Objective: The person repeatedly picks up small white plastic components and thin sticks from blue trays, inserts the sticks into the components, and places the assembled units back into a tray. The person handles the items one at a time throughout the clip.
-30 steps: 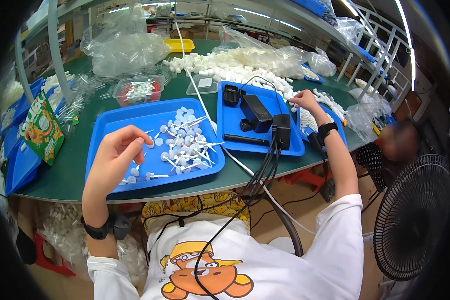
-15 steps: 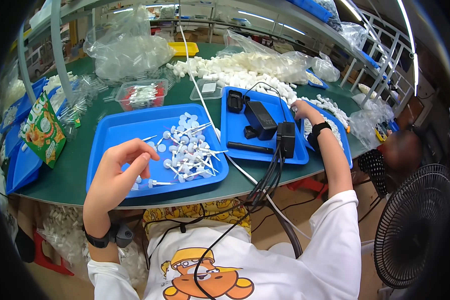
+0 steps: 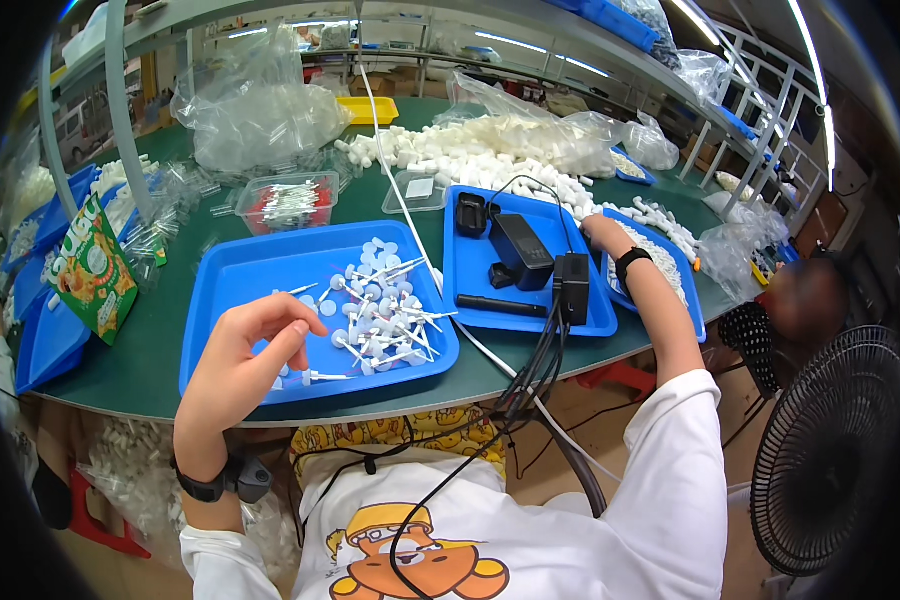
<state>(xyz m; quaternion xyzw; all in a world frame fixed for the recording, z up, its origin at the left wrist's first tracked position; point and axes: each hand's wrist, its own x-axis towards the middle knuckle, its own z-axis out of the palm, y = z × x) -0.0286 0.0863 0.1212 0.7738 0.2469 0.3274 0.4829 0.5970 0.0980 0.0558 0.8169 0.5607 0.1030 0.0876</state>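
My left hand [image 3: 245, 365] hovers over the front left corner of a blue tray [image 3: 220, 275]. Its thumb and fingers are curled close together, and I cannot tell whether they pinch anything. A loose pile of small white pin-like parts with round heads [image 3: 380, 310] lies in that tray, just right of the fingers. My right hand [image 3: 598, 228] reaches into a third blue tray [image 3: 692, 318] filled with small white pieces. It is partly hidden behind black devices [image 3: 522, 250] on the middle blue tray [image 3: 470, 295].
A clear box of red and white parts [image 3: 290, 200], plastic bags [image 3: 260, 110] and a heap of white cylinders [image 3: 470, 150] lie farther back. A green snack bag [image 3: 90, 270] and more blue trays are at left. A fan [image 3: 830, 450] and another person [image 3: 805, 300] are at right.
My left hand has drawn back toward the tray's front left corner with its fingers closing together. My right hand has stayed in the right tray.
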